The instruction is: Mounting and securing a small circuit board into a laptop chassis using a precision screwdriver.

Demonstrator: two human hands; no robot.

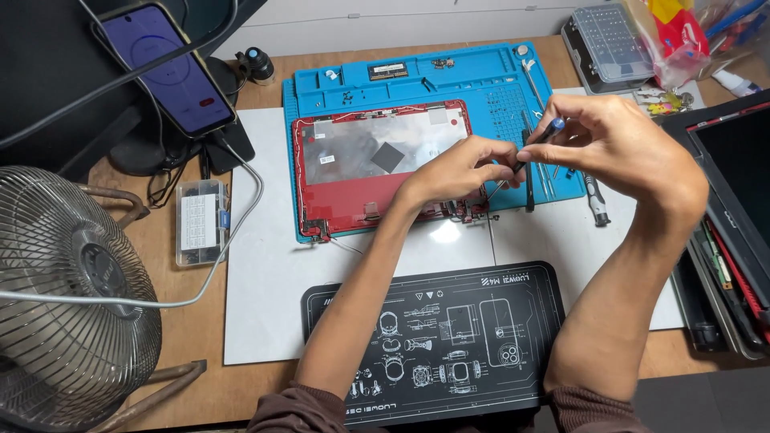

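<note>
Both hands worked one screwdriver at the red lid's lower right hinge, on the blue mat. Right hand pinched the handle top; left hand gripped the shaft. Judged step: hinge screw removal. Next move needs steady, vertical tip pressure.

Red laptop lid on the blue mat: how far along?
Done: the red lid shell lies inner side up on the blue repair mat, its foil lining bare. In hand: both hands, right hand and left hand, hold a blue-capped screwdriver at the lower right hinge corner. Left: the hinges look still mounted.
</note>
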